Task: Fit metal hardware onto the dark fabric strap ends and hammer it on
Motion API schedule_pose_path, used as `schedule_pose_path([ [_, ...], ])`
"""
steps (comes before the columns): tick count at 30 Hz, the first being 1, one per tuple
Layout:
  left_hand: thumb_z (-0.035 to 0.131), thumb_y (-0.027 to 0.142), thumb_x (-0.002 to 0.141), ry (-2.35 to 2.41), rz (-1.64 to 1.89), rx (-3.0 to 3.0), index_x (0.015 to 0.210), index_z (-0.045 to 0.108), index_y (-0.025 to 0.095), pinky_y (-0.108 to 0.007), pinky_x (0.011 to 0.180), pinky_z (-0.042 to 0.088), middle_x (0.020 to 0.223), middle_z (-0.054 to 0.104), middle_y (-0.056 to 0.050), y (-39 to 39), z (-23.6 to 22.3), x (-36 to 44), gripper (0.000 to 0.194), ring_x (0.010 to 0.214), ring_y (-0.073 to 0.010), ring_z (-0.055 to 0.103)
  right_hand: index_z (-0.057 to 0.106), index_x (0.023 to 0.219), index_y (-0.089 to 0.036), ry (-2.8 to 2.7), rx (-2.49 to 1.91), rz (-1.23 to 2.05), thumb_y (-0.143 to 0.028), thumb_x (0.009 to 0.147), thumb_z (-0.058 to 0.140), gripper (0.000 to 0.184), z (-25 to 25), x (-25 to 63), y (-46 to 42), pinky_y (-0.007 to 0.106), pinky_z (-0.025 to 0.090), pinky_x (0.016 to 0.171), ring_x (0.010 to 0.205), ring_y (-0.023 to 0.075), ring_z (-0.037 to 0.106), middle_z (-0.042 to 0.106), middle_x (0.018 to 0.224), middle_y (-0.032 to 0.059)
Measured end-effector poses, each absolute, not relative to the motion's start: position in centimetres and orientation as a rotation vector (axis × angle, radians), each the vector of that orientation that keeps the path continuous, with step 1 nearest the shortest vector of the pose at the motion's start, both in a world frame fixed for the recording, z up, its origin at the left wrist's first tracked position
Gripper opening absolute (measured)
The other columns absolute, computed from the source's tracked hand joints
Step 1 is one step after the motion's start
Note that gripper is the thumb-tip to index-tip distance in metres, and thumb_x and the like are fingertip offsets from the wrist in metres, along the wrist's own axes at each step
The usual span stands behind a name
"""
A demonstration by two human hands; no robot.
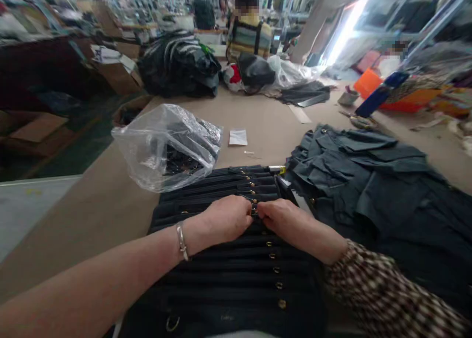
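In front of me dark fabric pieces, probably bags, lie overlapped in a long row (221, 296). Small gold metal fittings (279, 285) run down the row, and a larger metal ring (172, 322) sits at its near left. My left hand (226, 217), with a bracelet at the wrist, is closed in a pinch at a gold fitting (254, 211) near the middle of the row. Facing it, my right hand (289, 224) has its fingers bent together at the same spot. The fingertips partly hide what is between them. A checked sleeve covers my right forearm.
A clear plastic bag (143, 149) with dark pieces inside lies beyond the row. Crumpled dark fabric (383, 181) is heaped at the right. Farther back are a white paper square (238, 137), a black bundle (177, 68), and a seated person (250, 36). Cardboard boxes (37, 131) stand at the left.
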State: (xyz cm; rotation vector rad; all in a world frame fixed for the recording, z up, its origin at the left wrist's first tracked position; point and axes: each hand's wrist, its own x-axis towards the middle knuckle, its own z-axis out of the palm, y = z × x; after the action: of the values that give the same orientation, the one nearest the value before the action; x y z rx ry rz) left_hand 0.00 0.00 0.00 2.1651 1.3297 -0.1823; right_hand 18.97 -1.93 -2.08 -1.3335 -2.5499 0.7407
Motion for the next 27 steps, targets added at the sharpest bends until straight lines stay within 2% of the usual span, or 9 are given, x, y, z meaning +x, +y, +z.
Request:
schedule_pose_path([
  [4,0.048,0.035,0.077,1.357,-0.182,2.168,0.073,0.064,0.022,-0.032,0.06,0.041,0.078,0.069,-0.007,0.0,0.3,-0.4,0.021,0.074,-0.0254,0.064,0.053,0.074,-0.018,-2.551,-1.319,0.757,-0.008,0.081,0.049,0.013,-1.7,18.8,-1.7,0.022,0.026,0.055,0.058,0.0089,0.047,0.055,0.065,-0.0025],
  [8,0.052,0.032,0.077,1.327,-0.019,2.054,0.071,0.065,0.02,-0.029,0.062,0.041,0.072,0.065,-0.004,0.1,0.8,-1.0,0.019,0.07,-0.0188,0.06,0.057,0.069,-0.018,-2.508,-1.46,0.733,-0.011,0.08,0.052,0.014,-1.9,19.0,-1.3,0.022,0.028,0.054,0.056,0.0093,0.046,0.057,0.063,-0.0022],
  [11,0.051,0.04,0.082,1.201,0.157,1.684,0.092,0.065,0.019,-0.023,0.049,0.037,0.06,0.054,0.003,-0.1,1.4,-1.3,0.027,0.051,-0.0105,0.049,0.063,0.076,-0.019,-2.275,-1.464,0.779,-0.015,0.083,0.052,0.014,-1.3,18.7,-1.5,0.021,0.033,0.057,0.058,0.0093,0.05,0.061,0.066,-0.002],
  [13,0.047,0.052,0.084,1.107,0.227,1.371,0.106,0.059,0.02,-0.019,0.038,0.027,0.056,0.047,0.007,-0.4,1.7,-1.3,0.041,0.041,-0.0073,0.041,0.067,0.083,-0.019,-2.063,-1.417,0.92,-0.021,0.086,0.051,0.016,-0.6,18.1,-1.9,0.02,0.036,0.055,0.056,0.009,0.05,0.06,0.063,-0.0024],
  [16,0.043,0.066,0.082,0.985,0.312,1.101,0.111,0.055,0.02,-0.015,0.034,0.021,0.059,0.048,0.006,-1.3,2.0,-1.2,0.055,0.04,-0.0067,0.042,0.068,0.093,-0.017,-1.77,-1.294,1.228,-0.027,0.085,0.053,0.02,0.3,17.0,-2.6,0.019,0.04,0.049,0.052,0.0082,0.051,0.061,0.064,-0.002],
  [21,0.042,0.069,0.082,0.895,0.4,1.008,0.117,0.055,0.022,-0.013,0.034,0.024,0.061,0.048,0.005,-2.2,2.0,-0.4,0.059,0.042,-0.0059,0.043,0.066,0.092,-0.016,-1.349,-1.003,1.65,-0.037,0.079,0.064,0.025,0.2,15.3,-3.4,0.024,0.05,0.053,0.055,0.0114,0.061,0.067,0.072,0.0015],
  [23,0.043,0.069,0.081,0.903,0.397,1.009,0.119,0.054,0.023,-0.013,0.035,0.024,0.06,0.047,0.005,-2.3,2.1,-0.2,0.06,0.042,-0.0057,0.042,0.065,0.09,-0.015,-1.228,-0.973,1.714,-0.041,0.077,0.067,0.029,-0.2,14.9,-3.6,0.026,0.051,0.053,0.053,0.0129,0.063,0.067,0.068,0.0012],
  [27,0.045,0.07,0.08,0.959,0.397,1.024,0.118,0.053,0.024,-0.013,0.035,0.025,0.058,0.048,0.006,-2.1,2.2,0.0,0.06,0.042,-0.0061,0.042,0.065,0.091,-0.015,-1.147,-1.063,1.63,-0.039,0.076,0.07,0.029,-1.2,14.5,-4.0,0.019,0.045,0.047,0.051,0.0111,0.063,0.065,0.061,-0.0009],
])
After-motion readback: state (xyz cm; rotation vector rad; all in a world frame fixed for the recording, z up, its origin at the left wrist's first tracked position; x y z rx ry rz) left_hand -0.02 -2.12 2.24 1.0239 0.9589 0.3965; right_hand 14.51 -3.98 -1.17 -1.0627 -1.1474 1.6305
